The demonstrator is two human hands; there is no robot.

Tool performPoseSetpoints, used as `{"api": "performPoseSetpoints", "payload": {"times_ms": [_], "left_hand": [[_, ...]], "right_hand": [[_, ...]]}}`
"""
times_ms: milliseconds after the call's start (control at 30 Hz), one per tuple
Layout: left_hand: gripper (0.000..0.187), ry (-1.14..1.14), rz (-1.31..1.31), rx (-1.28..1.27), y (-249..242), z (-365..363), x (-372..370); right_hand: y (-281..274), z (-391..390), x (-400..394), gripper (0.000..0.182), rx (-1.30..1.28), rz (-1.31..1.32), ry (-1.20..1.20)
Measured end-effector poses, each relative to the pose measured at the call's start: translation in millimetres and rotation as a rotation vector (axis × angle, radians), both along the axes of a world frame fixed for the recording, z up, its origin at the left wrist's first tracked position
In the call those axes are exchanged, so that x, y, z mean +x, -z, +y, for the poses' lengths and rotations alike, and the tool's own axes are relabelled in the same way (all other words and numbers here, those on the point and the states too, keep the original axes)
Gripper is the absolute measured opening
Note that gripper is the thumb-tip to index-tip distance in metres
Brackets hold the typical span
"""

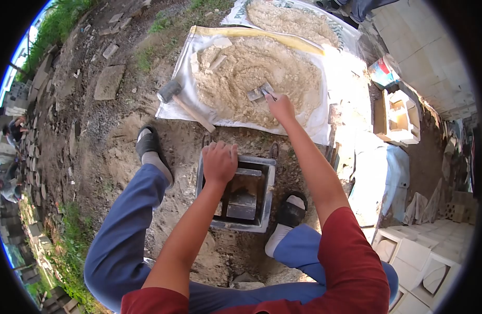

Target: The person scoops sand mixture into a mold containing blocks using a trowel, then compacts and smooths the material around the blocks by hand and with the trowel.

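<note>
My right hand (281,109) is closed round the handle of a trowel (258,92). The trowel's flat blade lies on a broad heap of pale sandy mix (235,68), spread over a white sack sheet (173,111). My left hand (220,161) has its fingers bent over the far left corner of a metal block mould (272,183), gripping its rim. The mould is a rectangular frame on the ground between my feet, with inner blocks and dark gaps showing. A mallet (170,91) with a wooden handle rests on the sheet's near left corner, its handle pointing towards the mould.
A second sack with sandy mix (290,21) lies beyond. To the right stand a paint bucket (383,71), a hollow pale block (401,116) and stacked blocks (408,256). A flat stone (109,82) lies on the left. Part of another person (364,6) shows at the top.
</note>
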State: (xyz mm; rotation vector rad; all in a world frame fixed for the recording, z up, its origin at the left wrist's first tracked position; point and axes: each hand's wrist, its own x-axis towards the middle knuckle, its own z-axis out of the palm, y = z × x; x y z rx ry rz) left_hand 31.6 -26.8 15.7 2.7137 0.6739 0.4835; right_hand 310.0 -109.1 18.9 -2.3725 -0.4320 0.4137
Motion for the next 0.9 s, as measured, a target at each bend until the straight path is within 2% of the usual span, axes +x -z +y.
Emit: {"api": "performPoseSetpoints", "payload": {"times_ms": [167,267,367,433,467,533,567,633,667,733,833,900], "left_hand": [[0.036,-0.001,0.024,-0.032,-3,1,0],[0.04,0.002,0.01,-0.014,0,2,-1],[0.039,-0.013,0.02,-0.01,1,1,1],[0.038,-0.001,0.001,-0.008,-1,1,1],[0.037,-0.001,-0.017,-0.012,-1,1,0],[0.037,-0.001,-0.017,-0.015,-1,1,0],[0.037,-0.003,-0.013,-0.018,-1,1,0],[0.037,-0.001,-0.022,-0.015,-1,1,0],[0.037,0.001,-0.03,-0.012,-1,1,-1],[0.036,-0.001,-0.033,-0.012,-1,1,-1],[0.036,0.001,-0.039,-0.006,0,1,-1],[0.036,0.001,-0.046,-0.004,0,1,-1]], "right_hand": [[13,1,-3,0.044,0.009,-0.105,0.014],[14,-13,-11,0.044,0.105,0.015,0.059],[6,-20,-19,0.041,0.131,-0.13,0.109],[-9,-24,-17,0.044,0.184,0.001,0.12],[3,-25,-13,0.044,0.185,-0.002,0.121],[25,-25,-9,0.046,0.231,-0.303,0.069],[6,-25,-14,0.046,0.23,-0.306,0.069],[-27,-28,-23,0.046,0.218,0.049,0.137],[-16,-27,-20,0.046,0.216,0.048,0.133],[1,-24,-17,0.044,0.242,-0.234,0.097],[5,-29,-8,0.043,0.224,-0.108,0.11],[11,-27,-9,0.043,0.239,-0.196,0.095]]}}
